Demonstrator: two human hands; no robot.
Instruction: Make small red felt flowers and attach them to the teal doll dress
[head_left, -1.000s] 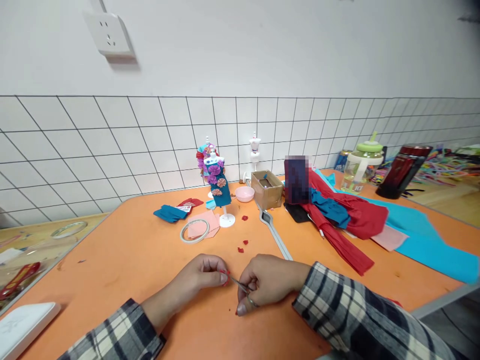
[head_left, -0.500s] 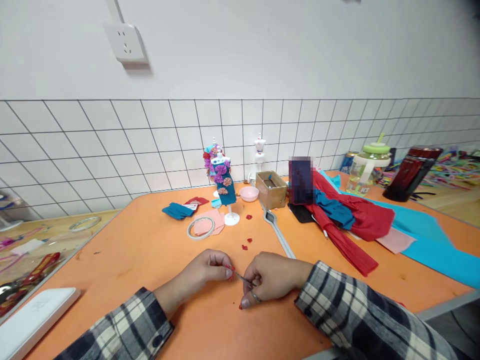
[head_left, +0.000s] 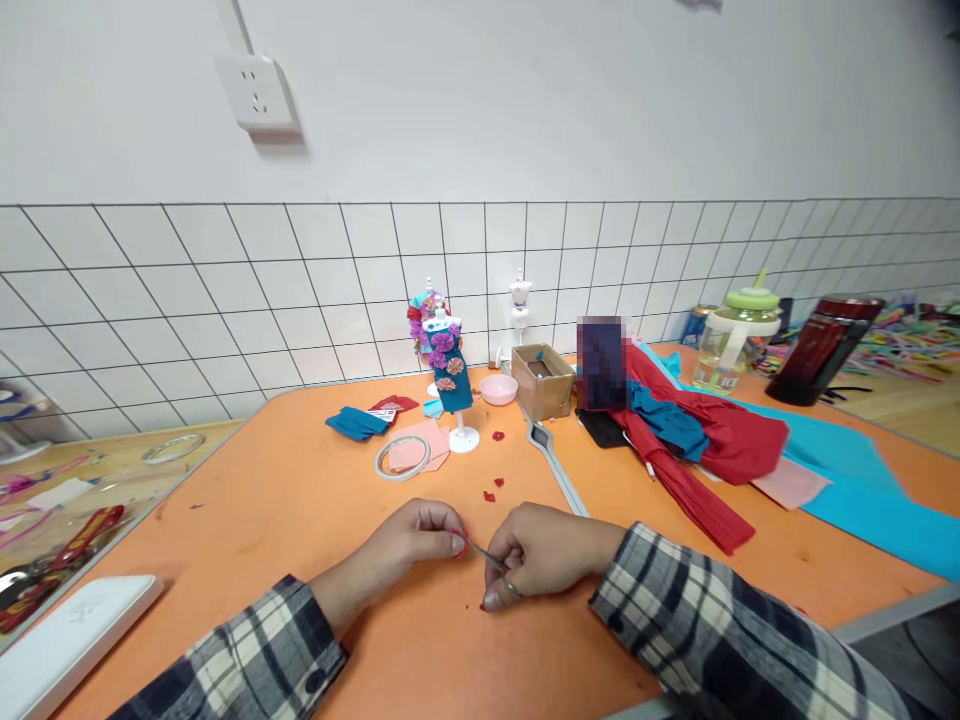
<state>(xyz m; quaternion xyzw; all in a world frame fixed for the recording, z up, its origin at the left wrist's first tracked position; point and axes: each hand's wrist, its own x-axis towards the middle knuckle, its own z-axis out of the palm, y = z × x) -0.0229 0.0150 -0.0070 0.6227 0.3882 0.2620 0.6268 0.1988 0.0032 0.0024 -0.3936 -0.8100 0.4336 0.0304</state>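
Red scrap [head_left: 462,549] is pinched in the left hand [head_left: 426,530] over the table [head_left: 247,530], and the right hand [head_left: 536,550] has scissors [head_left: 491,560] gripped, tips right by it. More red bits [head_left: 490,496] lie just past both hands, tbh.

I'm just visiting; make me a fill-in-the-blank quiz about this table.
1. The right hand holds a pair of ____.
2. The left hand pinches a small piece coloured ____.
3. The ring-shaped roll lies partly on sheets coloured ____.
4. The tabletop is coloured ____.
Missing words: scissors; red; pink; orange.
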